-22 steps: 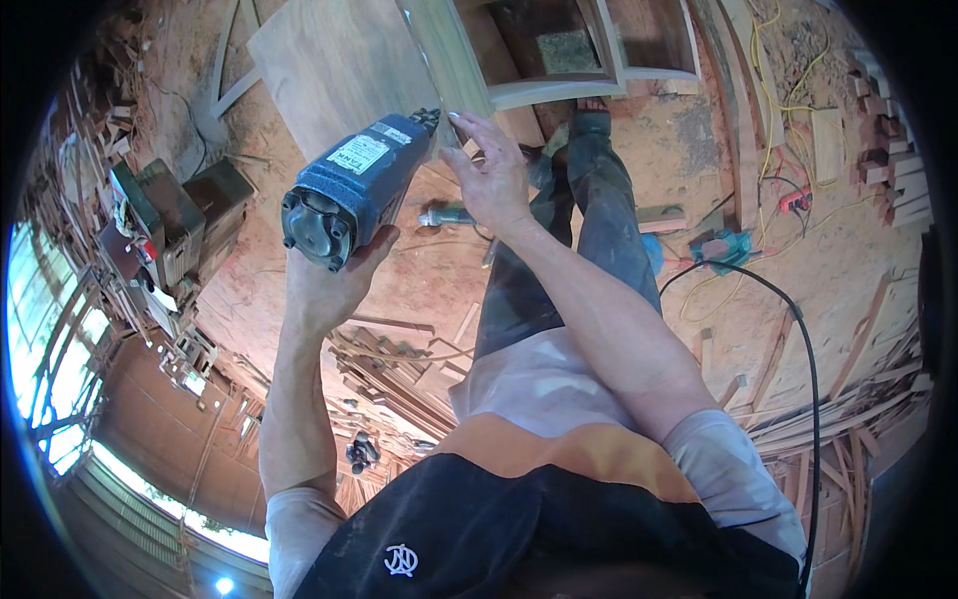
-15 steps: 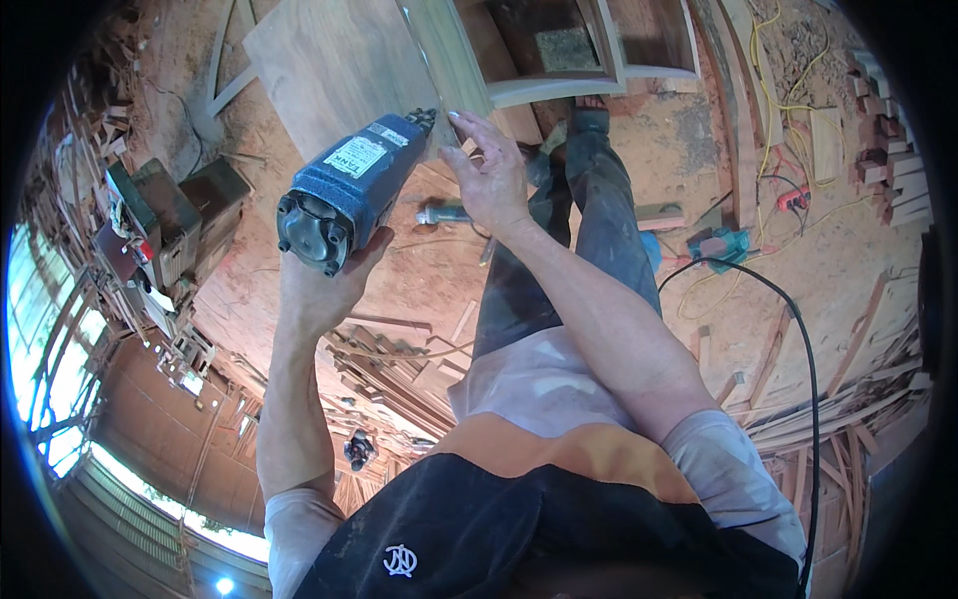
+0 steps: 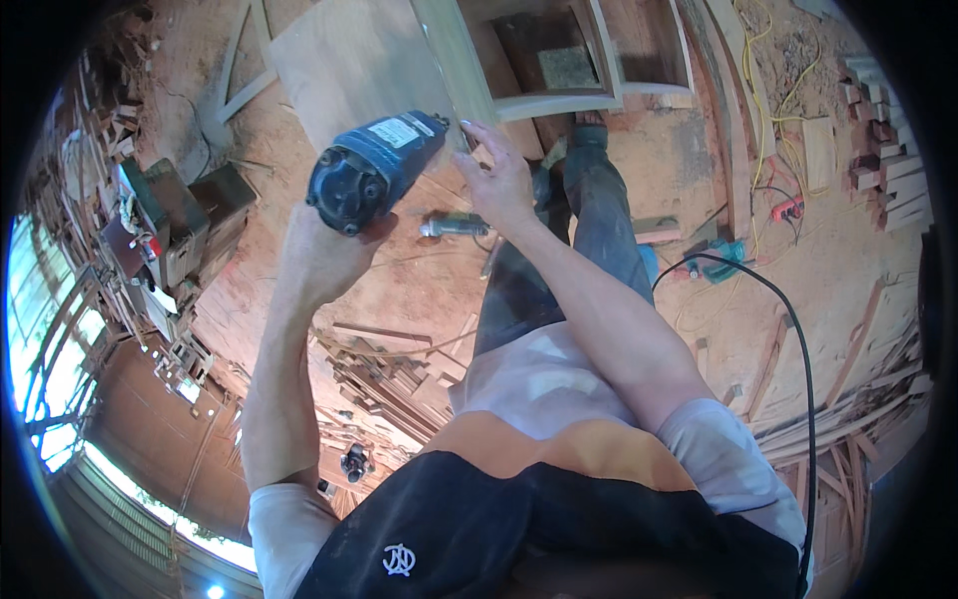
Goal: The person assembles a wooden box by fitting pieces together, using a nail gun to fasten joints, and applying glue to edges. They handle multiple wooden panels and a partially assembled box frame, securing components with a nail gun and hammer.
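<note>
A blue and black nail gun (image 3: pixel 374 170) is gripped by my left hand (image 3: pixel 329 260), whose fingers are mostly hidden under it. Its nose points away from me, at the near corner of a wooden panel (image 3: pixel 349 50). Just right of that nose is my right hand (image 3: pixel 502 185), fingers apart, with the fingertips close to the panel's edge. I cannot tell whether they touch the wood. Right of the panel stands a wooden frame (image 3: pixel 559 103) with square openings.
On the dirt floor lie a teal angle grinder (image 3: pixel 454 226), another teal power tool (image 3: pixel 720 260), a red socket block (image 3: pixel 786 210) and yellow cords (image 3: pixel 750 70). Timber is stacked at the right (image 3: pixel 898 190) and below my left arm (image 3: pixel 389 384). Dark boxes (image 3: pixel 165 205) stand at the left.
The nail gun has shifted slightly right and tipped, showing more of its rear cap. My right hand has moved slightly right and nearer to me, its fingers more spread.
</note>
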